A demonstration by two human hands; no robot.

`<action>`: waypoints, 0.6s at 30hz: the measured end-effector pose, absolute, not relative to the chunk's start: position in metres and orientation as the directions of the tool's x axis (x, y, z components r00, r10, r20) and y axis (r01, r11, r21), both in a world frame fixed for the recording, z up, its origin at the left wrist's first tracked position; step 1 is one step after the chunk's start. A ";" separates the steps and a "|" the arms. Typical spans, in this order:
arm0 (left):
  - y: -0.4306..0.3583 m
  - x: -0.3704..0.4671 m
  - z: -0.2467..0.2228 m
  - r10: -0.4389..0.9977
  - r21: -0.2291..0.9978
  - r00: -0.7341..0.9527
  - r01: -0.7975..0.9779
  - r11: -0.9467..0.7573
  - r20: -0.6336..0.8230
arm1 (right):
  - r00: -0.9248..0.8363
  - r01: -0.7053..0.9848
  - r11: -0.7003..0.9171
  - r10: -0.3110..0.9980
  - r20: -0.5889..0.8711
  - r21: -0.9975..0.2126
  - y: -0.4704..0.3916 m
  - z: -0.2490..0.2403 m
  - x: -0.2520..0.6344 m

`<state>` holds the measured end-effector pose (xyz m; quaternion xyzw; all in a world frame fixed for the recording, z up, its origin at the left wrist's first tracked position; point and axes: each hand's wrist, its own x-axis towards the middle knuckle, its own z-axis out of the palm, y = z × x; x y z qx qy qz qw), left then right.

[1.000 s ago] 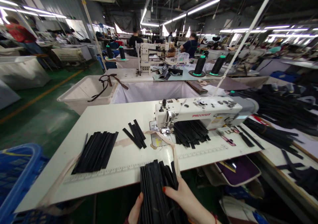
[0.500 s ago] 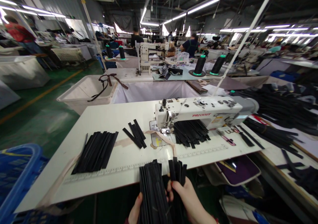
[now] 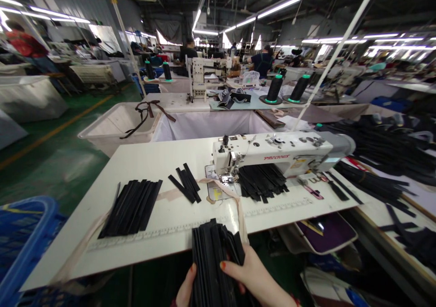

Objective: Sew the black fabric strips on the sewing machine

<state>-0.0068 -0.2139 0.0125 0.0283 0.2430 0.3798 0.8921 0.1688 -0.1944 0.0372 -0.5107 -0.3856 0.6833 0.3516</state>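
Both my hands hold one thick bundle of long black strips (image 3: 213,257) at the near edge of the white sewing table (image 3: 153,159). My left hand (image 3: 186,290) supports the bundle from below on its left side. My right hand (image 3: 254,276) grips its right side, thumb across the strips. A beige tape (image 3: 235,202) runs from the sewing machine (image 3: 272,155) down past the bundle. Further black strips lie on the table: a flat stack at the left (image 3: 131,207), a few loose ones (image 3: 185,182), and a pile under the machine arm (image 3: 260,182).
A blue crate (image 3: 23,243) stands at lower left. White bins (image 3: 116,125) sit behind the table. Heaps of black strips (image 3: 381,161) cover the bench to the right. Thread cones (image 3: 274,89) and other people at machines are farther back. Green floor lies to the left.
Half a second ago my right hand had fanned a few strips apart from the bundle; now it has pressed them back against it, gripping the whole bundle again.
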 end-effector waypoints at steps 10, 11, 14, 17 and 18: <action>-0.213 -0.006 0.013 0.701 0.232 0.583 -0.677 0.699 -0.411 | -0.165 -0.195 -0.461 0.885 -0.435 -0.866 -0.194 0.034 0.172; -0.213 -0.006 0.013 0.702 0.233 0.582 -0.677 0.698 -0.410 | -0.144 -0.189 -0.458 0.888 -0.436 -0.869 -0.194 0.033 0.172; -0.213 -0.007 0.012 0.702 0.232 0.584 -0.677 0.699 -0.409 | -0.090 -0.221 -0.426 0.904 -0.417 -0.877 -0.194 0.033 0.172; -0.214 -0.007 0.011 0.698 0.232 0.589 -0.673 0.702 -0.407 | -0.105 -0.315 -0.418 0.908 -0.406 -0.852 -0.193 0.037 0.172; -0.214 -0.008 0.010 0.697 0.232 0.590 -0.672 0.704 -0.406 | -0.123 -0.342 -0.425 0.904 -0.409 -0.838 -0.193 0.039 0.172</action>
